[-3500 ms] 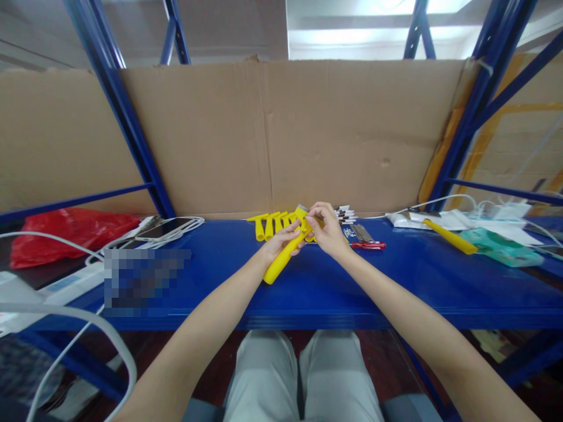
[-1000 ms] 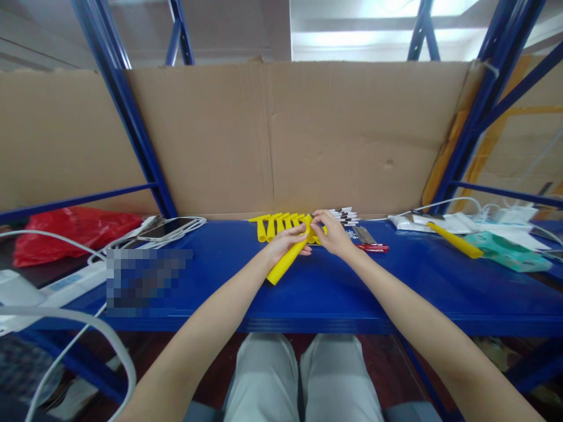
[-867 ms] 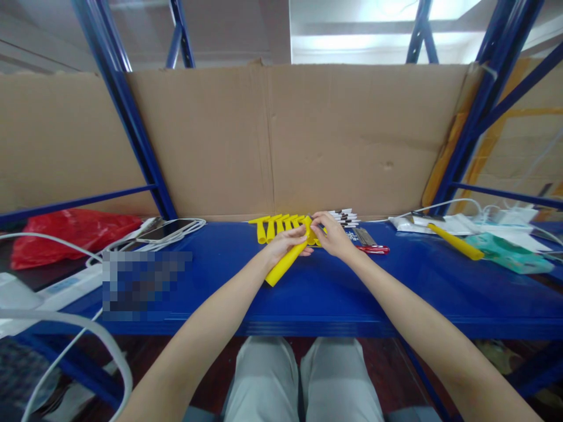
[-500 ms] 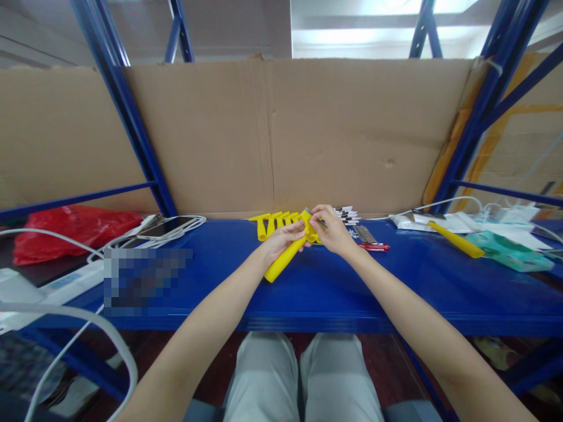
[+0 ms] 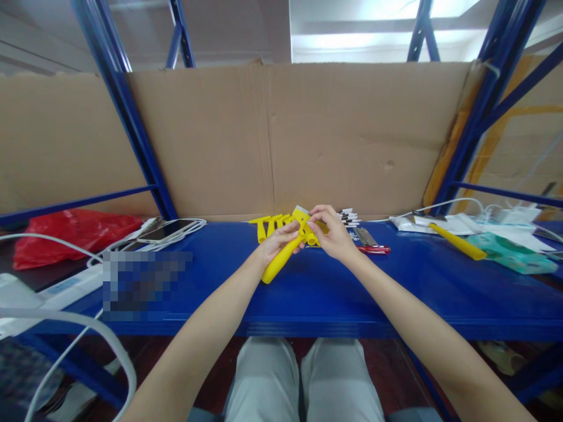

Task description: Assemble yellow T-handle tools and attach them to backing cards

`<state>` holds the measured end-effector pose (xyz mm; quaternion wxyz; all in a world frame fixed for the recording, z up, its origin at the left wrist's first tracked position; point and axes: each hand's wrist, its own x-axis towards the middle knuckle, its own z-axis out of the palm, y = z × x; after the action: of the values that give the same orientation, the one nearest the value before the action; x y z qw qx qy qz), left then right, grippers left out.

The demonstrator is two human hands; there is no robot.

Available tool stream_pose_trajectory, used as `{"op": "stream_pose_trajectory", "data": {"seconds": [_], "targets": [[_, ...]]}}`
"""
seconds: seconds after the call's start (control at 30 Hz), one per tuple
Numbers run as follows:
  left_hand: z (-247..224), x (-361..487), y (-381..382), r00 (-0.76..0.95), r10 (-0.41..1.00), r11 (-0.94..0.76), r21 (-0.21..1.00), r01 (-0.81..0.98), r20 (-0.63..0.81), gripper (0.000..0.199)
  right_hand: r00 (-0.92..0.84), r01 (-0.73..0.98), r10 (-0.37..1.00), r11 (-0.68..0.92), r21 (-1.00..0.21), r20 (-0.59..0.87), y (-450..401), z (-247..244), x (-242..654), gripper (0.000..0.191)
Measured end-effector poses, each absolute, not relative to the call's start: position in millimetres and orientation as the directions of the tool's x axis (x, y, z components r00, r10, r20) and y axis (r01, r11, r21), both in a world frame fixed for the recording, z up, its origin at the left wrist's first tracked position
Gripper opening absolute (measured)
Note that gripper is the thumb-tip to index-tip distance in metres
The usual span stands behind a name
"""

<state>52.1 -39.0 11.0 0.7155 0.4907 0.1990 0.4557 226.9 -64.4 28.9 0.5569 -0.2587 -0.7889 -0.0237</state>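
My left hand (image 5: 284, 239) is wrapped around the yellow handle of a scraper (image 5: 277, 266), which tilts up and to the right over the table. Its flat yellow head carries a thin metal blade (image 5: 301, 208) along the top edge. Close against the right side of the head is my right hand (image 5: 331, 232), thumb and fingertips drawn together; whatever may be between them is too small to make out. Behind the hands lies a row of several yellow scraper handles (image 5: 261, 231), partly hidden by my left hand.
Right of my hands lie metal blades (image 5: 366, 236), a red tool (image 5: 373, 249) and several black-and-white pieces (image 5: 349, 217). Further right, another yellow handle (image 5: 457, 241) rests by a green packet (image 5: 510, 253). Cables and a red bag (image 5: 74, 234) are at the left; cardboard (image 5: 343, 135) stands behind.
The scraper's head has turned so its flat face and blade edge show more plainly. My right fingertips have shifted slightly on its right side, while my left hand keeps its hold.
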Motion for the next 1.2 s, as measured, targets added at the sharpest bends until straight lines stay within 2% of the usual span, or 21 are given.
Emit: {"op": "stream_pose_trajectory", "data": {"seconds": [0.3,0.8,1.2], "targets": [[10.8,52.9,-38.7,0.489,0.862,0.124,0.883,-0.452,0.129,0.023,-0.237,0.437,0.391,0.861,-0.262,0.889,-56.6,23.4,228.2,0.009],[10.6,55.9,-38.2,0.476,0.875,0.128,0.905,-0.405,0.09,0.031,-0.215,0.444,0.432,0.842,-0.306,0.876,-46.5,18.2,229.3,0.008],[10.2,69.2,-41.9,0.424,0.906,0.17,0.909,-0.381,0.009,0.042,-0.18,0.45,0.528,0.795,-0.408,0.83,-27.4,6.8,234.9,0.011]]}}
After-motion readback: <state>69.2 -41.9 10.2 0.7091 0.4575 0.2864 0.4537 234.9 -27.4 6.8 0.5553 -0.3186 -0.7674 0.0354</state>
